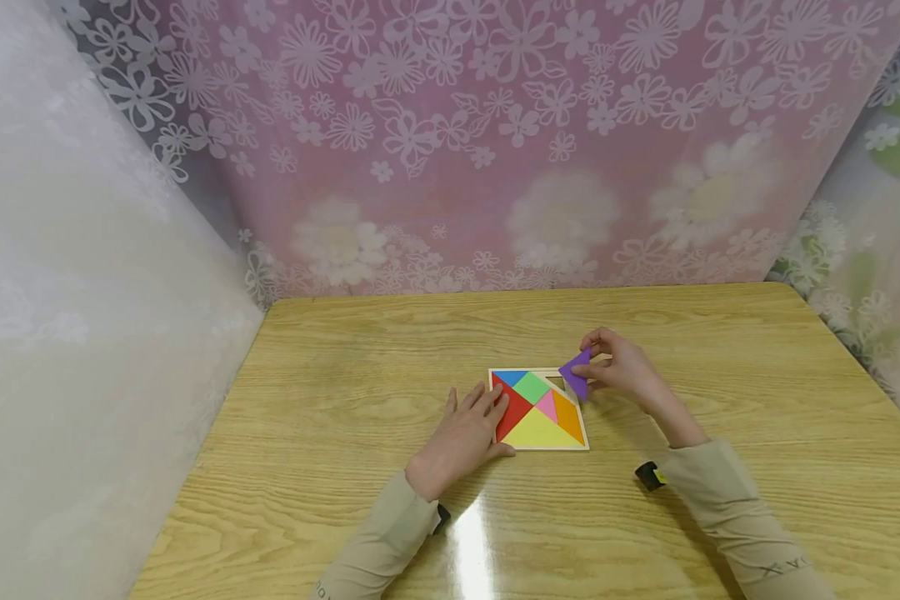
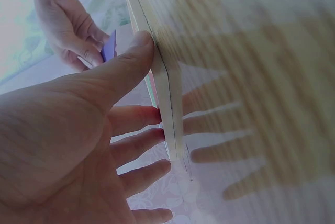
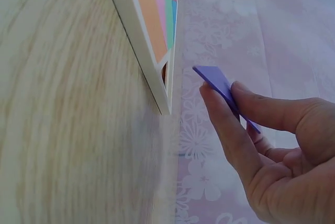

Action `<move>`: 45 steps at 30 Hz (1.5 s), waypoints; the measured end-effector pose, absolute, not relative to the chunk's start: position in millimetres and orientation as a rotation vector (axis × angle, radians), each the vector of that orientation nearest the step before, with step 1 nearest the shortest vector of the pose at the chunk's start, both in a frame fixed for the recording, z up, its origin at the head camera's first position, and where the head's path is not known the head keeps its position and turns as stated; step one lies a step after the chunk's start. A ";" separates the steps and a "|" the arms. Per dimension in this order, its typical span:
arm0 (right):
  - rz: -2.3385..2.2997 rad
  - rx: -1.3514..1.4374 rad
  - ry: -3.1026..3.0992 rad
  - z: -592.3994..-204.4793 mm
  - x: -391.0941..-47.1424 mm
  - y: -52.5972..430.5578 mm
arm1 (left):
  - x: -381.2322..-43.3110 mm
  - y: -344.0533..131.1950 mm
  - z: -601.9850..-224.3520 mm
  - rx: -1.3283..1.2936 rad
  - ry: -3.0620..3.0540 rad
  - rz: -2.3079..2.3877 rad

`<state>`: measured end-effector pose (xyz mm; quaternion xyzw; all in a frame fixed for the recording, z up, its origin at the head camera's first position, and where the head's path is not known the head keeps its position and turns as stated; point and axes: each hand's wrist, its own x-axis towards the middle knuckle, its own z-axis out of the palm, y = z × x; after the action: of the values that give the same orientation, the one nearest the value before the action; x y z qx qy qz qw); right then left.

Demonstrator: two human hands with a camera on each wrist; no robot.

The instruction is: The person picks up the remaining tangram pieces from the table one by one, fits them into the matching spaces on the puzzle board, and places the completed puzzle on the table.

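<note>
A tangram puzzle tray (image 1: 550,449) with a pale wooden frame lies flat on the table. Red (image 1: 512,412), blue, green, pink, orange and yellow (image 1: 542,429) pieces sit inside it. At its upper right corner a bare triangular recess (image 1: 556,382) shows partly. Just above that corner, my right hand (image 1: 624,368) pinches a purple triangle (image 3: 215,81) between thumb and fingers, tilted and apart from the tray in the right wrist view. My left hand (image 1: 457,437) rests against the tray's left side with fingers spread and straight, its thumb (image 2: 140,51) touching the frame edge.
The wood-grain table (image 1: 330,433) extends around the tray on every side. A flowered pink curtain (image 1: 450,150) hangs behind its back edge, with pale cloth (image 1: 105,292) at the left. Dark wrist devices (image 1: 650,476) show by both sleeves.
</note>
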<state>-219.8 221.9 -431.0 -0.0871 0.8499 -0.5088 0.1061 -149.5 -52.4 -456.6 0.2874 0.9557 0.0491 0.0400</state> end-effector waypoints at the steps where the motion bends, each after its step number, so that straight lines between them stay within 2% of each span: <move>1: -1.502 -0.249 2.505 -431.0 -219.6 221.2 | -149.4 -52.4 -456.7 0.881 2.929 0.148; 9: -1.561 -0.260 2.481 -431.3 -218.6 218.1 | -149.1 -52.7 -457.3 0.898 2.940 0.131; 22: -1.366 -0.374 2.615 -430.4 -218.8 219.1 | -149.2 -52.9 -457.9 0.910 2.948 0.129; 40: -1.469 -0.323 2.575 -431.7 -218.2 214.9 | -148.6 -53.1 -456.2 0.918 2.957 0.137; 45: -1.370 -0.302 2.666 -431.2 -218.7 214.3 | -148.5 -53.1 -455.7 0.915 2.950 0.142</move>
<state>-218.7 214.3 -431.2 -0.1000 0.8831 -0.4538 0.0642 -148.5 -53.1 -455.7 0.2958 0.9538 0.0458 0.0250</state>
